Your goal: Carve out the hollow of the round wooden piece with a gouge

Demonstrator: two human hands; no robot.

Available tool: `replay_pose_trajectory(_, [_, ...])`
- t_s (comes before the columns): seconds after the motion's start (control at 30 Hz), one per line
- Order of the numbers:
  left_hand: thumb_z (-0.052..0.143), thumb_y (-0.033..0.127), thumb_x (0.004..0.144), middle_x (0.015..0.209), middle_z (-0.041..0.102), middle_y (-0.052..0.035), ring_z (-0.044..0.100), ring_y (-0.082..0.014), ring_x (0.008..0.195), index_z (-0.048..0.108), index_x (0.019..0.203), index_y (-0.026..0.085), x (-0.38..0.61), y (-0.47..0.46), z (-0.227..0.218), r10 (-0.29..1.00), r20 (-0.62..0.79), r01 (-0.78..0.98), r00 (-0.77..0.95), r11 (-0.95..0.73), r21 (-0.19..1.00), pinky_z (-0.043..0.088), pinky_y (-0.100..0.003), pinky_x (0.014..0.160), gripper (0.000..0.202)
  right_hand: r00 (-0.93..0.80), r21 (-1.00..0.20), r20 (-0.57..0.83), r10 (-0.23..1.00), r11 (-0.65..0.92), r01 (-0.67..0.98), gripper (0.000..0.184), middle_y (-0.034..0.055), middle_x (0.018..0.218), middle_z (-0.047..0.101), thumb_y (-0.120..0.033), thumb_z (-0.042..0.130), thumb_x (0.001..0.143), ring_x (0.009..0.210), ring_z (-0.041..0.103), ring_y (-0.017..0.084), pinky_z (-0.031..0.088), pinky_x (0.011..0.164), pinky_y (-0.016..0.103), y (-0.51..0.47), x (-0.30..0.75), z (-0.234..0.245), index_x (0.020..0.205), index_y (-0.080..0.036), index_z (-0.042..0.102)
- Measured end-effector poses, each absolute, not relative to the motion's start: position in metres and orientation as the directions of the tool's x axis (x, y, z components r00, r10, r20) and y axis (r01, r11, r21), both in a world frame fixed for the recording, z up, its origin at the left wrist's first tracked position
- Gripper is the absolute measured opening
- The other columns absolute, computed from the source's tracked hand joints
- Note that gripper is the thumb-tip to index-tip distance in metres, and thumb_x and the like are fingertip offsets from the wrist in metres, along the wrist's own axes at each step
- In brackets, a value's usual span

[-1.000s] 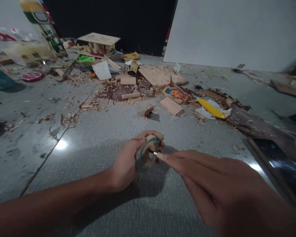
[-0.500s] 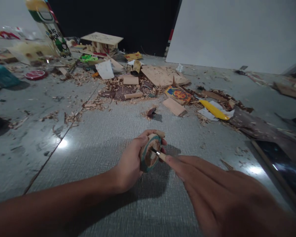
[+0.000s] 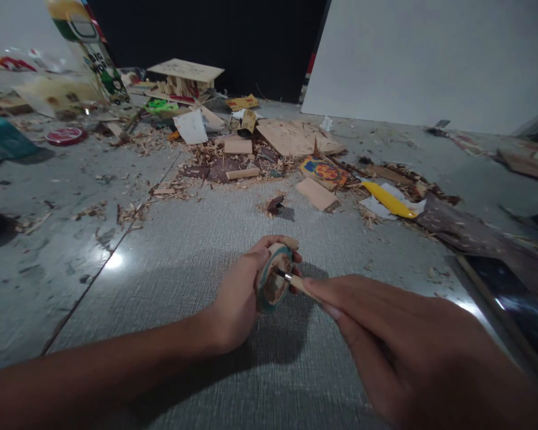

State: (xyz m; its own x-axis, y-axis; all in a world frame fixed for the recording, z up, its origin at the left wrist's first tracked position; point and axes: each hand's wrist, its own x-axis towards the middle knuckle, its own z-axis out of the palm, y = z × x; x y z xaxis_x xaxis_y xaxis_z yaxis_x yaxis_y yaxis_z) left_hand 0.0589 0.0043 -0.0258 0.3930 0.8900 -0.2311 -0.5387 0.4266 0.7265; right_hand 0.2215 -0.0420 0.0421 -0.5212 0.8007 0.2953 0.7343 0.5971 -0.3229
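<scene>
My left hand (image 3: 240, 292) is closed around the edge of a small round wooden piece (image 3: 275, 280), held tilted on its side above the grey floor. The piece has a teal band near its rim and a rough, brown hollowed face turned toward my right hand. A tan stub (image 3: 290, 242) shows by the left fingertips; I cannot tell what it belongs to. My right hand (image 3: 399, 334) pinches a slim wooden-handled tool (image 3: 298, 283) with a shiny metal collar. Its dark tip meets the hollowed face. Whether that tip is bristle or blade is unclear.
Wood shavings and scraps surround a plywood board (image 3: 296, 136) farther back. A yellow-handled tool (image 3: 392, 200) lies right of them. Near my right hand is a dark glossy phone-like slab (image 3: 511, 298). At left are a red lid (image 3: 65, 136) and a teal object (image 3: 6, 140).
My right hand has shifted slightly, its fingers a little farther back along the tool's handle. The round piece has turned slightly in my left hand. The tip remains in the hollow.
</scene>
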Motion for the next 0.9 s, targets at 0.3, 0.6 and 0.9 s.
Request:
replay_pose_trajectory(0.3, [0.054,0.043,0.077,0.093,0.067,-0.0071,0.064,-0.023,0.089,0.058,0.098,0.019,0.057,0.001,-0.023,0.901,-0.158,-0.51,0.405,0.366,0.779,0.048,-0.032,0.073,0.032,-0.571,-0.471,0.3,0.764,0.639,0.608,0.032,0.0022,0.099,0.078,-0.006,0.046,0.092,0.083,0.073,0.013,0.058,0.073,0.022,-0.027,0.23,0.039,0.098,-0.021,0.073])
replay_pose_trajectory(0.6, [0.05,0.039,0.083,0.088,0.068,-0.0066,0.065,-0.0215,0.085,0.062,0.093,0.017,0.05,0.003,-0.027,0.886,-0.101,-0.497,0.453,0.344,0.797,0.047,-0.029,0.07,0.027,-0.502,-0.592,0.203,0.841,0.514,0.621,0.027,-0.0048,0.084,0.078,-0.012,0.057,0.09,0.067,0.069,0.009,0.05,0.059,0.019,-0.01,0.243,0.034,0.102,-0.026,0.076])
replay_pose_trajectory(0.9, [0.057,0.035,0.08,0.087,0.067,-0.0078,0.061,-0.0205,0.078,0.066,0.095,0.015,0.05,0.01,-0.03,0.863,-0.123,-0.586,0.491,0.431,0.686,0.049,-0.031,0.071,0.027,-0.458,-0.807,0.161,0.874,0.384,0.449,0.024,0.004,0.088,0.08,-0.015,0.056,0.093,0.071,0.073,0.013,0.054,0.058,0.02,-0.001,0.246,0.017,0.103,-0.018,0.077])
